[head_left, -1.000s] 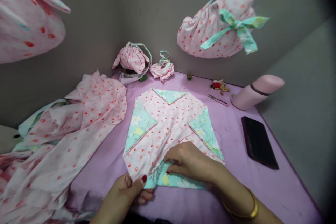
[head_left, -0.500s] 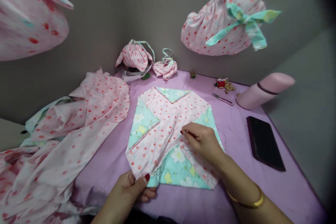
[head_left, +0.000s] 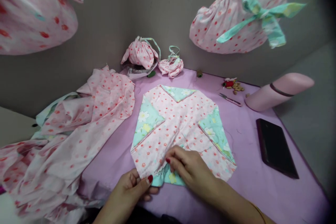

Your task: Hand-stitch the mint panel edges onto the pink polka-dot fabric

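Note:
A pink fabric piece [head_left: 181, 119] with small red flowers lies spread in front of me, its folded corners showing mint-green floral triangles [head_left: 149, 122]. At its near left edge my left hand [head_left: 138, 185] is closed, thumb on top and fingers beneath, pinching the cloth where it is gathered. My right hand [head_left: 189, 168] is closed in a pinch just above the near green triangle, right of the gathers. What its fingertips hold is too small to make out. A thin dark thread [head_left: 187, 143] loops across the pink cloth beyond the right hand.
Crumpled pink fabric [head_left: 105, 101] is heaped at left. Drawstring pouches [head_left: 143, 54] sit at the back; another pouch [head_left: 228, 24] hangs at upper right. Thread snips [head_left: 231, 99], a red thread spool [head_left: 228, 84], a pink bottle [head_left: 278, 92] and a black phone [head_left: 277, 148] lie at right.
My right hand has moved left and toward me, from the right green triangle to the near one. My left hand keeps its hold. The view has shifted slightly left.

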The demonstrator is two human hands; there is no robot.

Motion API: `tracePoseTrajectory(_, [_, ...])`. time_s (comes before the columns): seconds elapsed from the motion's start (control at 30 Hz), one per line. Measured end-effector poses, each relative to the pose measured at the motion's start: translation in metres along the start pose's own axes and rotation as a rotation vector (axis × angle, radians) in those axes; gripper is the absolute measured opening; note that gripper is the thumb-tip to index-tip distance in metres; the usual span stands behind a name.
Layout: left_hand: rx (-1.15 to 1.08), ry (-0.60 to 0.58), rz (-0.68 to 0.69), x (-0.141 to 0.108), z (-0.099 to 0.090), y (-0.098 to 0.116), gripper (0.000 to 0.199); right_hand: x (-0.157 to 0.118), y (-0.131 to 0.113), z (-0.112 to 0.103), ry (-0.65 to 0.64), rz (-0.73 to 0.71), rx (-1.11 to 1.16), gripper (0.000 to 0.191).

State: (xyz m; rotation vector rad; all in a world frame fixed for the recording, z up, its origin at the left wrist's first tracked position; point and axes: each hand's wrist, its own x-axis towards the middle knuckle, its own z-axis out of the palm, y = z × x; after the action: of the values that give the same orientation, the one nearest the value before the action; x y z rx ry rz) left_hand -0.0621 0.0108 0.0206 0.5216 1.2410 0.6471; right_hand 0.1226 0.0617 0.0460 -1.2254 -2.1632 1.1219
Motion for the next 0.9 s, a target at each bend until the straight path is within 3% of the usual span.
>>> tracePoseTrajectory(0.1, [0.03, 0.031, 0.031, -0.001, -0.001, 0.002, 0.035, -0.004, 0.002, 0.01, -0.083, -0.004, 0.006, 0.016])
tracePoseTrajectory(0.37, [0.013, 0.026, 0.037, 0.002, 0.0, 0.004, 0.028, -0.01, 0.008, 0.026, -0.087, -0.085, -0.029, 0.017])
tracePoseTrajectory(0.9, [0.02, 0.035, 0.045, 0.003, -0.002, 0.002, 0.031, -0.011, 0.008, 0.029, -0.115, -0.071, -0.052, 0.02])
